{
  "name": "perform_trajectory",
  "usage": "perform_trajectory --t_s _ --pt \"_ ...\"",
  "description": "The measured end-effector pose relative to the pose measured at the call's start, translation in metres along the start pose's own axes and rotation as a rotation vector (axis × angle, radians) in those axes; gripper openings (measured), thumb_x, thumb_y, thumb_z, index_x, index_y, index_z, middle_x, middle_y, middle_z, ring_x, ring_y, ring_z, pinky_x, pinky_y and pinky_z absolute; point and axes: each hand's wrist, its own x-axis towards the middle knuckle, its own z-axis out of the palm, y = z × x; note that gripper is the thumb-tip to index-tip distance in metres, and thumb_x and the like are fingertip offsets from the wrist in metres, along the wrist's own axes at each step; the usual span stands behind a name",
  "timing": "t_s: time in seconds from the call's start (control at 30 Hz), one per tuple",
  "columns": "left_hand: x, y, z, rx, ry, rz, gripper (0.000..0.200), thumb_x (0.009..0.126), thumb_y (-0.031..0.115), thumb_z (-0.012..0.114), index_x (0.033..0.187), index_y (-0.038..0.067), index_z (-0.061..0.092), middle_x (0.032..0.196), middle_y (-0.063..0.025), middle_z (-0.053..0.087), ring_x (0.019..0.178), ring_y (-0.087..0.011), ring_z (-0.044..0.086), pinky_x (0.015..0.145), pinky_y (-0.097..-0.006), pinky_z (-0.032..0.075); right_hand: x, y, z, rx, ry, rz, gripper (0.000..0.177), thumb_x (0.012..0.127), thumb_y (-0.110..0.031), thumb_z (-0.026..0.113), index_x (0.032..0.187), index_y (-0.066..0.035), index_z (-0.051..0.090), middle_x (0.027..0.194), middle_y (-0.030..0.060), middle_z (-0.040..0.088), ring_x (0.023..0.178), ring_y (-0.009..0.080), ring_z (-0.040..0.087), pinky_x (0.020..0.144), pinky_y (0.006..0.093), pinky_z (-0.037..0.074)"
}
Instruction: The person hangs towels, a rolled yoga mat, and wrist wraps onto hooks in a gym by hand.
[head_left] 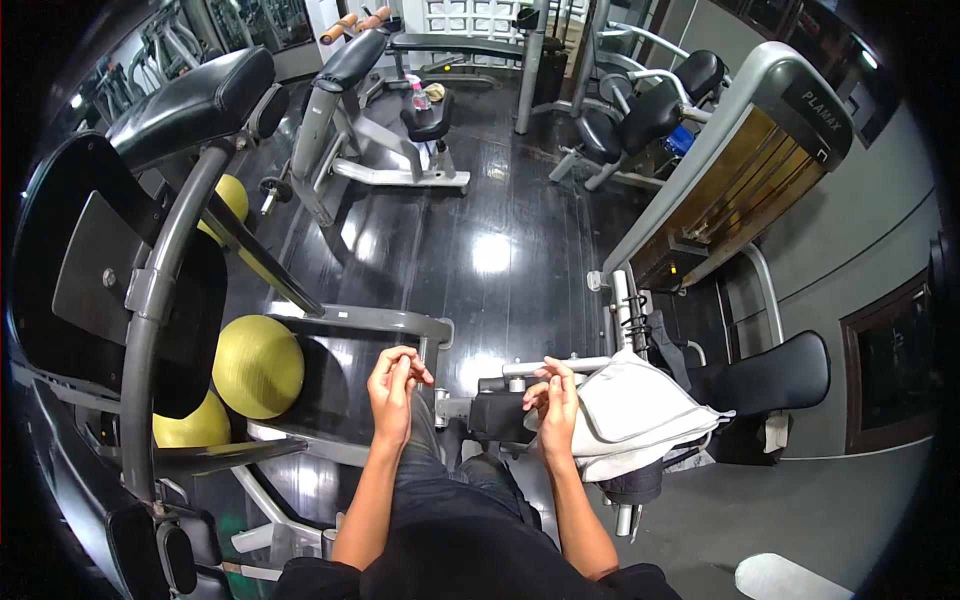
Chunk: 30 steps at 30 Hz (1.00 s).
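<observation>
My left hand point(393, 388) is raised in front of my body with its fingers loosely bent and nothing visible in it. Level with it on the other side is my right hand point(553, 402), fingers curled but apart, also without anything visible in it. A white towel point(640, 410) with a grey edge drapes over a machine part just right of that hand, and the hand overlaps its left side in this view. Below and between the hands are my legs in dark trousers point(425, 455). A black pad point(500, 415) shows between the hands, on a metal frame.
Yellow exercise balls point(258, 367) rest at the left beneath a black-padded machine point(190, 105). A weight-stack machine point(740, 160) stands at the right, with a black seat pad point(775, 378) nearby. Farther ahead, a bench point(400, 180) carries a bottle point(419, 97) on the dark floor point(480, 240).
</observation>
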Motion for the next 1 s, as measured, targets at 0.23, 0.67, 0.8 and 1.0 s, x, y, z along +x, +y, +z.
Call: perform_trajectory --t_s 0.23,0.67,0.8,1.0 --pt "0.055 0.002 -0.03 0.025 0.076 0.019 0.019 0.1 0.019 0.046 0.09 0.005 0.054 0.082 -0.0055 0.055 0.069 -0.014 0.056 0.066 -0.0267 0.048 0.014 0.003 0.016 0.04 0.04 0.053 0.032 0.103 -0.023 0.036 0.125 -0.002 0.047 0.104 0.0095 0.053 0.07 0.0094 0.056 0.061 0.0229 0.047" --pt "0.206 -0.026 -0.045 0.028 -0.054 -0.142 0.014 0.099 0.015 0.047 0.099 0.004 0.056 0.084 -0.0048 0.056 0.068 -0.0123 0.057 0.064 -0.0246 0.048 0.087 0.036 0.06 0.027 0.268 0.065 0.034 0.103 -0.029 0.037 0.125 -0.004 0.046 0.104 0.0078 0.054 0.07 0.0086 0.055 0.061 0.0223 0.047" --pt "0.251 -0.027 -0.057 0.07 -0.089 -0.128 0.013 0.098 0.015 0.048 0.1 0.004 0.056 0.084 -0.0048 0.056 0.069 -0.0121 0.057 0.064 -0.0247 0.049 0.114 0.04 0.081 0.022 0.314 0.033 0.035 0.104 -0.029 0.036 0.125 -0.004 0.047 0.104 0.0078 0.054 0.07 0.009 0.055 0.06 0.0222 0.047" --pt "0.289 -0.049 -0.056 0.104 -0.235 -0.213 0.012 0.097 0.014 0.05 0.1 0.003 0.055 0.085 -0.0062 0.056 0.07 -0.0143 0.057 0.065 -0.0268 0.05 0.15 0.053 0.098 0.043 0.432 -0.006 0.034 0.104 -0.027 0.036 0.125 -0.003 0.046 0.104 0.0078 0.054 0.07 0.0095 0.056 0.061 0.0229 0.047"
